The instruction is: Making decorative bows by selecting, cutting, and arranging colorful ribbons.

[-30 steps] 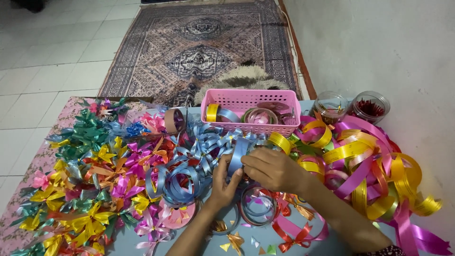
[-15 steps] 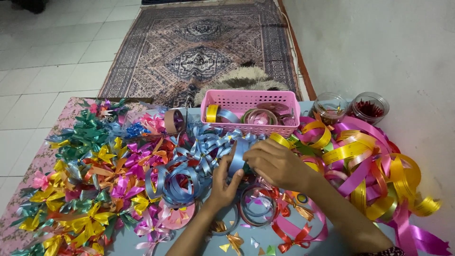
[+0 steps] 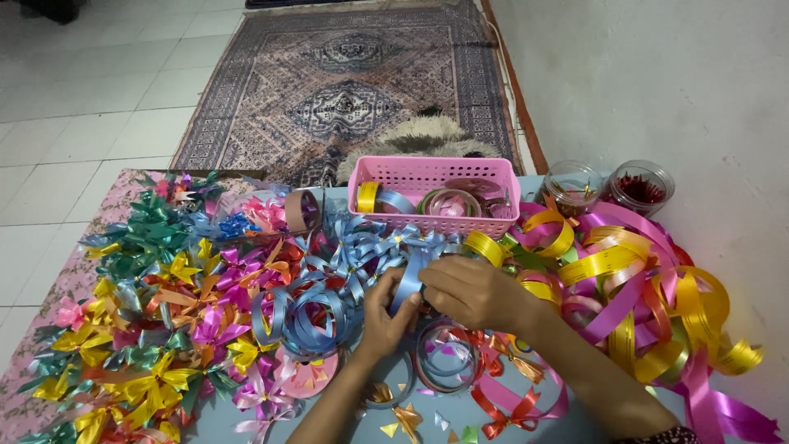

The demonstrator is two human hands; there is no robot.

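Light-blue ribbon [image 3: 408, 275], a short folded strip, sits pinched between my two hands above the middle of the bench [image 3: 222, 419]. My left hand [image 3: 386, 316] comes up from below, its fingers [image 3: 393, 281] closed on the lower part of the strip. My right hand [image 3: 472, 292] reaches in from the right, palm down, its fingers [image 3: 436, 284] clamped together on the strip's upper right side; the two hands touch at the strip.

Just left of my left hand lies a loose coil of blue ribbon [image 3: 308, 316], and above the strip a cluster of finished blue bows [image 3: 374, 242]. Below my hands, flat ribbon rings [image 3: 448, 358] and a red ribbon bow [image 3: 509, 411] rest on the pale blue bench, with small cut scraps beside them. To the right, a tangled heap of yellow, pink and orange ribbon loops [image 3: 633, 288] spreads to the bench edge. To the left, a wide spread of many-coloured bows [image 3: 156, 312], green, yellow, pink and orange, covers a floral cloth [image 3: 49, 321].

Behind the blue bows stands a pink plastic basket [image 3: 431, 177] holding ribbon rolls. Right of it stand two clear lidded jars [image 3: 608, 185], one with red contents.

Beyond the bench, a patterned rug [image 3: 345, 90] lies on a white tiled floor [image 3: 82, 99], with a shaggy beige mat [image 3: 419, 140] at its near end. A plain pale wall [image 3: 657, 82] runs along the right side.
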